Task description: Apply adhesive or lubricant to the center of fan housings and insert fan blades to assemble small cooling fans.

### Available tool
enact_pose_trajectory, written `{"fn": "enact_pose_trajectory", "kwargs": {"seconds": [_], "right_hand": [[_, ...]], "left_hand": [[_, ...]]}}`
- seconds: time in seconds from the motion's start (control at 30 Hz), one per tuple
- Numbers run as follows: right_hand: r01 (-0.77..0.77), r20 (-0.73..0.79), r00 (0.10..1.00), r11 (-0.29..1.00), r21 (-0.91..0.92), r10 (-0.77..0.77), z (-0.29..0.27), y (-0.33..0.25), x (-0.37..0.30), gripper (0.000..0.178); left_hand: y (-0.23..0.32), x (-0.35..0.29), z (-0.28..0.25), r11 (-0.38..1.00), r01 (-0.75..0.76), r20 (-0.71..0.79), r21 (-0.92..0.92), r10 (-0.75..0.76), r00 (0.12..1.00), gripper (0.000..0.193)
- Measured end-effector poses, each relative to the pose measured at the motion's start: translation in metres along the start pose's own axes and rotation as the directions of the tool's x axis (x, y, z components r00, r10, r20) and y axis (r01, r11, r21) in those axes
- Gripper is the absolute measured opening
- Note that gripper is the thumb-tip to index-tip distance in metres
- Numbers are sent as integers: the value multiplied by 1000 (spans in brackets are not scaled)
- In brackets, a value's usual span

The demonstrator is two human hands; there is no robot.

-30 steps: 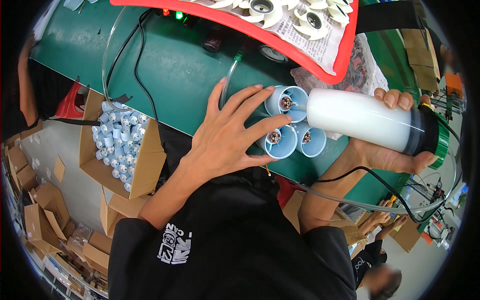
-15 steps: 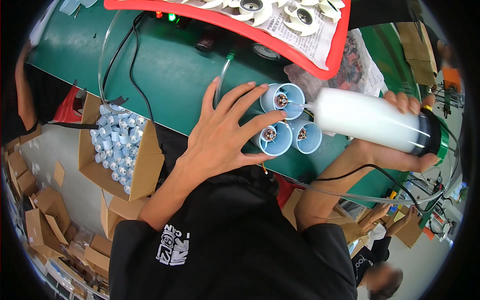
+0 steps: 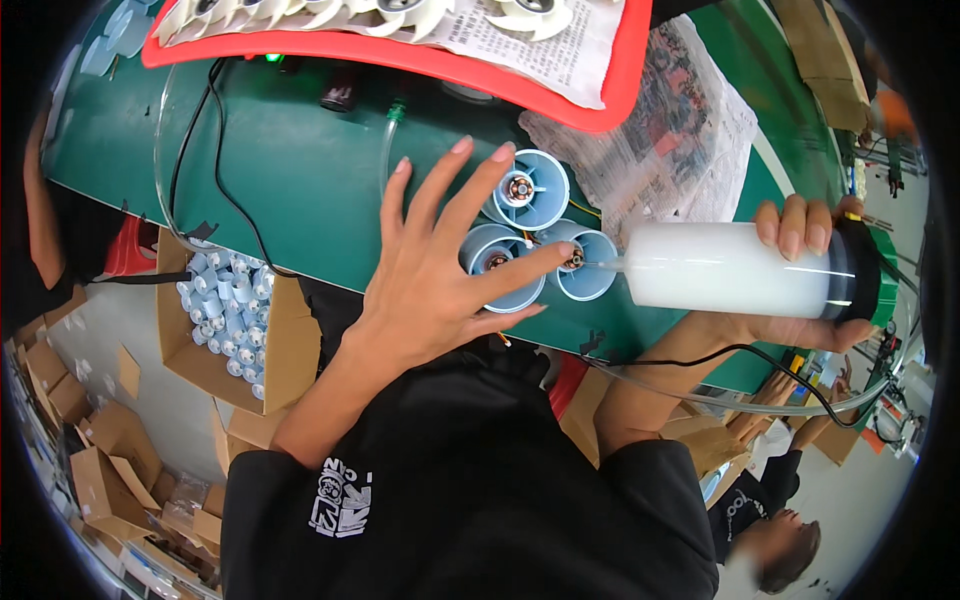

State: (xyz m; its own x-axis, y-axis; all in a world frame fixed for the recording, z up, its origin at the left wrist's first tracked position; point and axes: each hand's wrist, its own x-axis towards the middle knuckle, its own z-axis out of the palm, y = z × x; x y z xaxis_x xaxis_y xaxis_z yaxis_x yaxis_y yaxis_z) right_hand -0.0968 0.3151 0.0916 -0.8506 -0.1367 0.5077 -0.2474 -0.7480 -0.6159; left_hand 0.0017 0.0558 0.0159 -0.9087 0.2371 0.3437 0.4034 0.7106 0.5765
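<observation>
Three light-blue plastic cups stand close together on the green table, with small copper-coloured motor cores at their centres: an upper cup (image 3: 546, 190), a lower left cup (image 3: 478, 243) and a lower right cup (image 3: 600, 276). My left hand (image 3: 425, 280) lies over the lower left cup with fingers spread, a fingertip at the upper cup and the index finger reaching to the lower right one. A large dispensing syringe (image 3: 720, 268) filled with white paste lies nearly level in my right hand (image 3: 793, 230), fingers wrapped round its barrel. Its thin nozzle points into the lower right cup, at the core.
A red tray (image 3: 608, 112) with white fan impellers stands at the table's far side. Beside it lies a newspaper sheet (image 3: 680, 130). Black cables and clear hoses run across the table (image 3: 310, 190). A cardboard box (image 3: 292, 345) of blue cups stands lower left. Another person (image 3: 765, 500) is lower right.
The syringe nozzle has gone from the upper cup to the lower right cup. My left index finger has shifted down toward that cup. The whole view has moved somewhat.
</observation>
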Motion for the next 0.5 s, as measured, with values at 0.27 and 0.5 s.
{"fn": "enact_pose_trajectory", "kwargs": {"seconds": [0.27, 0.5], "right_hand": [[-12, 10, 1000, 998, -64, 12, -3, 2, -3, 104], [-30, 6, 1000, 998, -50, 31, 0, 1, -3, 97]], "left_hand": [[-1, 0, 6, 1000, -14, -32, -6, 14, 999, 73], [-1, 0, 7, 1000, -7, -53, -21, 6, 999, 70]]}}
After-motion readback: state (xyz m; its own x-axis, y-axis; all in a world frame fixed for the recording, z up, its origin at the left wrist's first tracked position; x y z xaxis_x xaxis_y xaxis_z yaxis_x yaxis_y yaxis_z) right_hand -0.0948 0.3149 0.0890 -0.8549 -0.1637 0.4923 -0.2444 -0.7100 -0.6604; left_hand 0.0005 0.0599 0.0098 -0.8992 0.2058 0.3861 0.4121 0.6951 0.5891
